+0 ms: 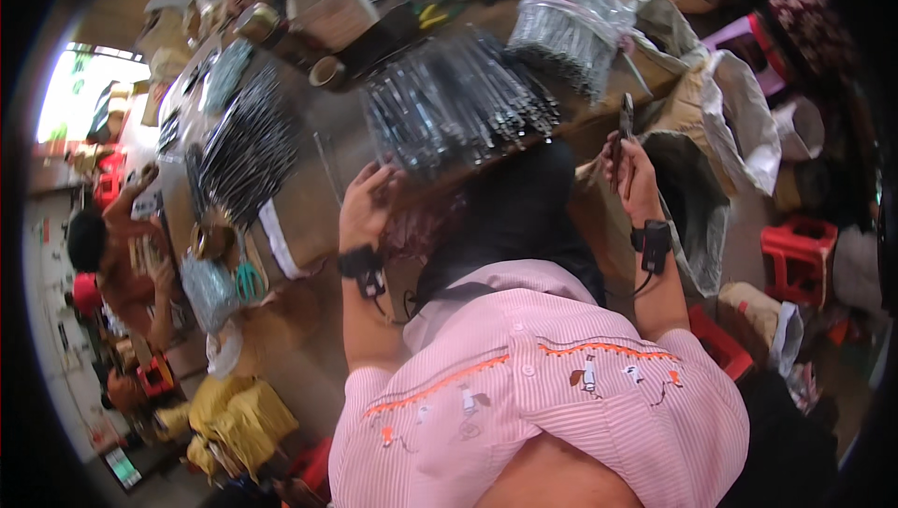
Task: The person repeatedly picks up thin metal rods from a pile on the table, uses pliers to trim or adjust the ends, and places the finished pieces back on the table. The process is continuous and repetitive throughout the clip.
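While the right hand (638, 173) grips a dark tool (626, 117), left hand (370, 197) near shiny strips (454, 101) — its hold unclear

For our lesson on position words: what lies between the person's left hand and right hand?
Head view: a dark-clothed leg and part of the table edge lie between the left hand and right hand.

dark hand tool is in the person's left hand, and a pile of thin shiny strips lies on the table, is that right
Not quite: the head view shows the dark hand tool in the right hand, not the left hand. The pile of thin shiny strips does lie on the table.
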`<act>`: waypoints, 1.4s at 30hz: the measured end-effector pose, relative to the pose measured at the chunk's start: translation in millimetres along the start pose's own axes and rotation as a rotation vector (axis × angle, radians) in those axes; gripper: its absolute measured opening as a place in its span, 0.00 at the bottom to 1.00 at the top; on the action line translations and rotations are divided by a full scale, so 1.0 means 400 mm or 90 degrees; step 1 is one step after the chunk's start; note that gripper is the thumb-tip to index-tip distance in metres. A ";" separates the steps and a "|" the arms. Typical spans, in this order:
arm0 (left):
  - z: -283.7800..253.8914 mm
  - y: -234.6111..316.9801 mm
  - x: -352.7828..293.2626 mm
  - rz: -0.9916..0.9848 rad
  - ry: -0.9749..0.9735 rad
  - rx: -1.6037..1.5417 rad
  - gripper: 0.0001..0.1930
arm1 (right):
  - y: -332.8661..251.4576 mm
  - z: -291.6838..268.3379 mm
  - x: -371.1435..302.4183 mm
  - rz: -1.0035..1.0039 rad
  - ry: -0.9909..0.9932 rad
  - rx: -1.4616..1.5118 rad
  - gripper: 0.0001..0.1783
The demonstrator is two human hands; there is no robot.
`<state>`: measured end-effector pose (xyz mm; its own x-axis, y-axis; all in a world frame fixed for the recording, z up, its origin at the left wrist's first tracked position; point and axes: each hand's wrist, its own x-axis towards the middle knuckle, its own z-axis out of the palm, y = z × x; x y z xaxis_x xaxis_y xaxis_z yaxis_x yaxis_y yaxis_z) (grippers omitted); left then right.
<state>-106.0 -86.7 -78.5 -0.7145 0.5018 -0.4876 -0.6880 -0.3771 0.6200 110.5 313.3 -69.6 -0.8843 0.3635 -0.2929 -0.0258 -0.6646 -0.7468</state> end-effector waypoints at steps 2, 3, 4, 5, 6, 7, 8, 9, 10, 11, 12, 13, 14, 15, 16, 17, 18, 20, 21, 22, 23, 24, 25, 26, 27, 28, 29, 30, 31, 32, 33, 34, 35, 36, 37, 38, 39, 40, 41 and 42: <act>0.055 -0.003 -0.054 0.033 -0.016 0.032 0.16 | -0.021 -0.046 0.018 -0.016 -0.018 0.111 0.15; 0.078 -0.008 -0.078 0.017 -0.012 -0.009 0.15 | -0.023 -0.060 0.025 -0.018 0.001 0.132 0.16; 0.098 -0.014 -0.096 0.006 -0.001 -0.010 0.14 | -0.022 -0.070 0.033 -0.016 0.019 0.153 0.17; 0.114 -0.024 -0.111 0.004 0.008 0.003 0.14 | -0.022 -0.079 0.042 -0.020 0.062 0.156 0.14; 0.126 -0.035 -0.121 0.007 0.014 0.005 0.14 | -0.026 -0.086 0.051 -0.001 0.109 0.106 0.15; 0.135 -0.044 -0.128 -0.006 0.006 0.001 0.13 | -0.028 -0.090 0.072 0.011 0.103 0.057 0.15; 0.141 -0.054 -0.132 -0.017 -0.002 -0.005 0.13 | -0.030 -0.093 0.094 0.028 0.120 0.006 0.16; 0.147 -0.062 -0.133 -0.040 0.023 -0.012 0.12 | -0.029 -0.092 0.120 0.039 0.158 -0.038 0.14; 0.151 -0.067 -0.135 -0.032 -0.009 -0.006 0.12 | -0.026 -0.091 0.142 -0.026 0.164 -0.169 0.13; 0.157 -0.070 -0.135 -0.035 -0.010 -0.002 0.11 | -0.018 -0.086 0.168 -0.080 0.212 -0.307 0.12; 0.163 -0.071 -0.136 -0.042 0.013 0.002 0.10 | -0.017 -0.084 0.191 -0.146 0.243 -0.448 0.12; 0.171 -0.071 -0.136 -0.034 0.018 0.015 0.10 | -0.023 -0.083 0.219 -0.143 0.285 -0.511 0.13; 0.180 -0.070 -0.135 -0.033 0.019 0.030 0.10 | -0.026 -0.078 0.252 -0.152 0.309 -0.577 0.14; 0.190 -0.069 -0.135 -0.030 0.019 0.036 0.10 | -0.026 -0.077 0.271 -0.141 0.353 -0.642 0.15; 0.199 -0.068 -0.134 -0.027 0.028 0.036 0.10 | -0.023 -0.078 0.281 -0.176 0.332 -0.647 0.15; 0.207 -0.068 -0.134 -0.029 0.012 0.046 0.11 | -0.019 -0.076 0.295 -0.189 0.330 -0.653 0.14; 0.213 -0.068 -0.135 -0.029 0.005 0.050 0.11 | -0.020 -0.077 0.303 -0.213 0.317 -0.653 0.14; 0.218 -0.070 -0.138 -0.025 0.006 0.064 0.11 | -0.020 -0.080 0.310 -0.248 0.358 -0.682 0.14; 0.215 -0.071 -0.143 -0.020 0.015 0.075 0.11 | -0.020 -0.082 0.303 -0.258 0.361 -0.654 0.14; 0.210 -0.071 -0.147 -0.012 0.024 0.082 0.11 | -0.025 -0.082 0.296 -0.268 0.362 -0.626 0.13; 0.202 -0.070 -0.152 -0.008 0.025 0.085 0.11 | -0.029 -0.081 0.283 -0.211 0.367 -0.559 0.12; 0.193 -0.069 -0.159 -0.003 0.025 0.082 0.10 | -0.034 -0.079 0.267 -0.210 0.310 -0.466 0.11; 0.182 -0.068 -0.165 0.002 0.034 0.078 0.10 | -0.039 -0.082 0.235 -0.184 0.274 -0.371 0.10; 0.171 -0.067 -0.171 0.000 0.031 0.072 0.10 | -0.045 -0.081 0.210 -0.160 0.233 -0.273 0.10; 0.161 -0.065 -0.176 -0.001 0.036 0.065 0.10 | -0.051 -0.075 0.197 -0.124 0.256 -0.232 0.05; 0.153 -0.064 -0.180 -0.002 0.039 0.057 0.11 | -0.062 -0.073 0.184 -0.063 0.241 -0.138 0.05; 0.146 -0.062 -0.184 -0.001 0.034 0.051 0.11 | -0.077 -0.074 0.173 -0.005 0.224 -0.044 0.05; 0.142 -0.061 -0.187 0.000 0.029 0.045 0.10 | -0.087 -0.075 0.165 0.049 0.187 0.059 0.05; 0.141 -0.059 -0.189 0.002 0.025 0.038 0.10 | -0.105 -0.079 0.169 0.109 0.152 0.091 0.04; 0.143 -0.059 -0.189 0.003 0.021 0.041 0.10 | -0.113 -0.080 0.179 0.123 0.104 0.154 0.05; 0.147 -0.059 -0.188 0.004 0.018 0.043 0.10 | -0.123 -0.084 0.191 0.137 0.072 0.217 0.05; 0.154 -0.060 -0.187 0.005 0.031 0.043 0.10 | -0.132 -0.090 0.207 0.153 -0.008 0.291 0.05; 0.162 -0.062 -0.184 -0.001 0.016 0.046 0.10 | -0.135 -0.092 0.233 0.151 0.025 0.285 0.06; 0.171 -0.066 -0.181 -0.009 0.018 0.046 0.10 | -0.141 -0.095 0.258 0.156 0.022 0.288 0.06; 0.180 -0.070 -0.178 -0.015 0.024 0.042 0.10 | -0.145 -0.098 0.279 0.162 0.020 0.292 0.06; 0.188 -0.075 -0.176 -0.017 0.014 0.055 0.10 | -0.147 -0.100 0.299 0.169 0.030 0.302 0.05; 0.194 -0.079 -0.174 -0.017 0.007 0.064 0.10 | -0.146 -0.099 0.314 0.159 0.072 0.302 0.06; 0.199 -0.083 -0.173 -0.015 -0.008 0.063 0.10 | -0.142 -0.099 0.319 0.141 0.045 0.253 0.06; 0.201 -0.087 -0.173 -0.013 -0.009 0.066 0.11 | -0.139 -0.096 0.320 0.122 0.036 0.212 0.06; 0.201 -0.089 -0.174 -0.012 0.003 0.081 0.11 | -0.136 -0.090 0.318 0.108 0.047 0.175 0.06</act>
<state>-21.6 -45.5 -17.1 -0.7026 0.5038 -0.5025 -0.6796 -0.2658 0.6837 16.3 419.2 -87.9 -0.8506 0.2723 -0.4498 -0.0146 -0.8674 -0.4975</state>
